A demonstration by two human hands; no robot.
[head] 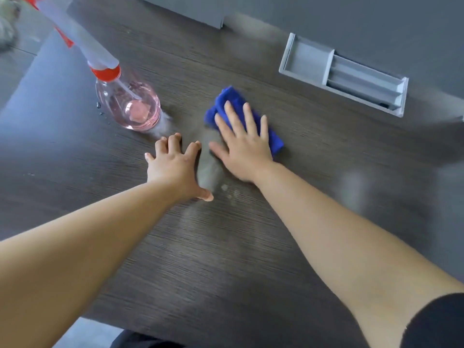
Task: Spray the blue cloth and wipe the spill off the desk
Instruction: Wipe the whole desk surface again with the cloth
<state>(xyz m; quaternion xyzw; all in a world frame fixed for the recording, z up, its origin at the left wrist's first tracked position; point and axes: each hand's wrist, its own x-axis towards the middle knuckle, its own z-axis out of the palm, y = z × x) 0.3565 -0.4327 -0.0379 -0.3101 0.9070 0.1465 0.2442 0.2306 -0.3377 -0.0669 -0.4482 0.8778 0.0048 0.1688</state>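
A folded blue cloth [229, 100] lies on the dark wood-grain desk [226, 247], pressed flat under my right hand [242, 144], whose fingers are spread over it. My left hand [175, 167] rests palm-down on the desk just left of it, fingers apart, holding nothing. A clear spray bottle [130, 106] with pink liquid, a red collar and a white-and-red trigger head stands upright at the far left, untouched. A dull wet smear [209, 169] shows between my hands, with small droplets [229, 192] near my left thumb.
A grey recessed cable tray [344, 74] with an open lid is set into the desk at the back right. A grey panel [326, 13] runs along the back. Small water drops [99, 106] sit left of the bottle. The desk's front edge [105, 320] is near my body.
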